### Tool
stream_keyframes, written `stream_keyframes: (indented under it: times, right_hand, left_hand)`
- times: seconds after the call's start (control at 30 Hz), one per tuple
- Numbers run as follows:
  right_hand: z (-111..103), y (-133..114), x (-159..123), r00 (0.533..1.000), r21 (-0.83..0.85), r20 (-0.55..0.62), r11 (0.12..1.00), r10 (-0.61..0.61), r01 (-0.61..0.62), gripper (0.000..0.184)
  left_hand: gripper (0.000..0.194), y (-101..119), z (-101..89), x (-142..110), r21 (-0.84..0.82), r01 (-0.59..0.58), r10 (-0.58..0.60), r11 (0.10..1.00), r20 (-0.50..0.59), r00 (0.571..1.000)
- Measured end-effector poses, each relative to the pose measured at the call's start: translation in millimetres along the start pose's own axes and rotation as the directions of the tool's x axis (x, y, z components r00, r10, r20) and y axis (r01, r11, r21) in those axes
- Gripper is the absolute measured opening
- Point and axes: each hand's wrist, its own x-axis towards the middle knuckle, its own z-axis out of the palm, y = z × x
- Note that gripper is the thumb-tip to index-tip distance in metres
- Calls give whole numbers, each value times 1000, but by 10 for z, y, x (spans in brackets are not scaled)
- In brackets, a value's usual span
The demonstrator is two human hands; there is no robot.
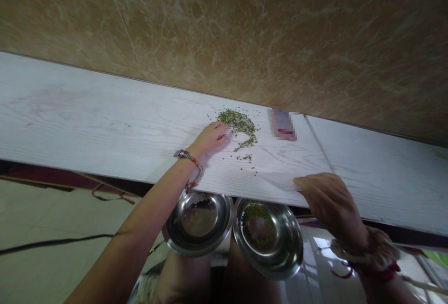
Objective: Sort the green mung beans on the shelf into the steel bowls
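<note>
Small green beans (238,124), like mung beans, lie in a loose pile on the white wood-grain tabletop (105,113), with a thin trail of them toward the front edge. My left hand (212,137) rests at the pile's left side, its fingertips at the beans and its thumb a little apart. To the right, over the front part of the table, my right hand (327,196) is closed in a pinch. A pale, thin, blurred shape (280,180) extends left from its fingertips; I cannot make out what it is.
Two metal bowls stand below the table edge at my legs: the left bowl (171,236), and the right bowl (292,248) with green beans inside. A blurred-out phone-like object (284,124) lies near the marbled wall (224,33). A dark cable (59,244) runs at lower left.
</note>
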Motion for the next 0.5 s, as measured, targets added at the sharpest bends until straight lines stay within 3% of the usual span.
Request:
stream_keyframes:
  times: [0.23,0.5]
  right_hand:
    - [23,27,28,997,-60,4,995,75,-74,14]
    - [30,-18,47,999,-56,34,998,31,-29,12]
  left_hand:
    - [32,11,-10,-5,1,5,-5,1000,0,1000]
    - [31,11,-8,-5,-14,21,-21,1000,11,1000]
